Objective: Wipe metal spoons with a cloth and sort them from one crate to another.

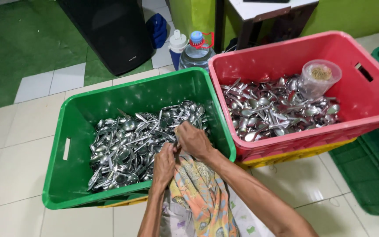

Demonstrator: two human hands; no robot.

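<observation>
Two hands meet at frame centre over green plastic crate (73, 131) of steel spoons (128, 145). Right hand (194, 139) and left hand (165, 163), fingers closed, pinch patterned orange cloth (200, 193) around a small item, likely cutlery; axis hidden. Red plastic crate (373, 94) at right.

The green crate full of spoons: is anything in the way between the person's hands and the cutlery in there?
Nothing visible blocks them. The left hand and right hand are already inside the green crate, over the heap of metal spoons, pinching a piece of cutlery between them. A patterned cloth hangs over the crate's near rim beneath the hands.
</observation>
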